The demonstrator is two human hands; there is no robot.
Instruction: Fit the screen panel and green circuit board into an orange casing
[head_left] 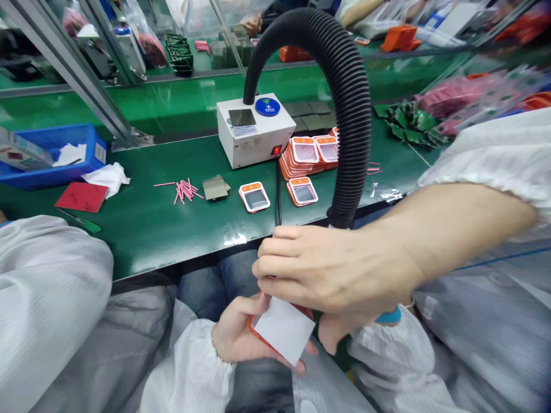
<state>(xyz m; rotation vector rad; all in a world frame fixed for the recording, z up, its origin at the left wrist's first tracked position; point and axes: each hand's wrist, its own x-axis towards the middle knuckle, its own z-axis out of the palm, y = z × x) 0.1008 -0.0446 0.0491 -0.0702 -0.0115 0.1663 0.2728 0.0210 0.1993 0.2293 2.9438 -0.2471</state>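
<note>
My left hand holds an orange-edged panel from below, its thumb on the near-left edge. A blank white rectangular sheet covers most of the panel. A large hand reaches in from the right, fingers curled over the panel's upper end; it seems to be a co-worker's. Under it, only part of what looks like my right hand shows, close to the panel's right side. Its fingers are mostly hidden. A blue band-like piece shows beside the white cuff.
On the green bench stand a white box with a black hose, stacked orange-white frames, two nearer frame pieces, pink strips, grey squares and a blue bin. A person's sleeve is at left.
</note>
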